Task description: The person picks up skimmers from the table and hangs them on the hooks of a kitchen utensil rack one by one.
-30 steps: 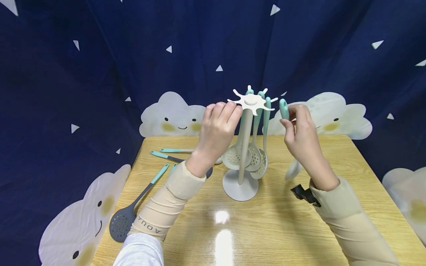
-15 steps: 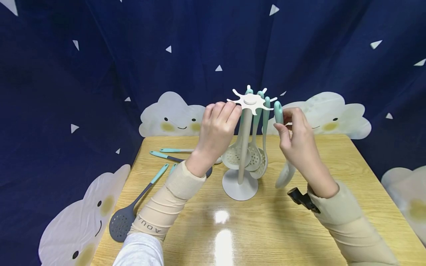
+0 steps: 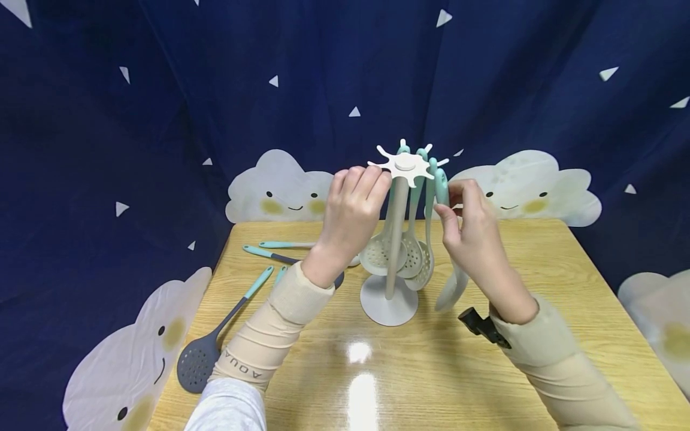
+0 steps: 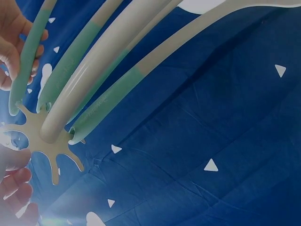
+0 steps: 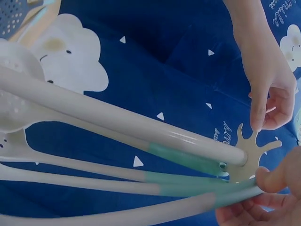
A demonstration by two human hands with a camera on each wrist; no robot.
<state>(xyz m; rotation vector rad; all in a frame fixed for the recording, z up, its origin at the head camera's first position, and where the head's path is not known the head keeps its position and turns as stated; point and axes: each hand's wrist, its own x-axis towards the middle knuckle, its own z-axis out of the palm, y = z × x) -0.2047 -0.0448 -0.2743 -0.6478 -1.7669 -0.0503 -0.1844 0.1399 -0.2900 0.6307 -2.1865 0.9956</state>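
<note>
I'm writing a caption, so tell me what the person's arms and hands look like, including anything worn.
The left hand and right hand are bare. The wrinkled beige left sleeve carries dark lettering, with pale grey cloth nearer the elbow. The matching right sleeve has a small black attachment near the wrist.

Right hand (image 3: pixel 474 224): moved left and slightly down, right of frame centre | mint-handled utensil (image 3: pixel 441 188): carried along, handle now just beside rack (image 3: pixel 396 233) hooks | pale head (image 3: pixel 453 291): lower, farther left
</note>
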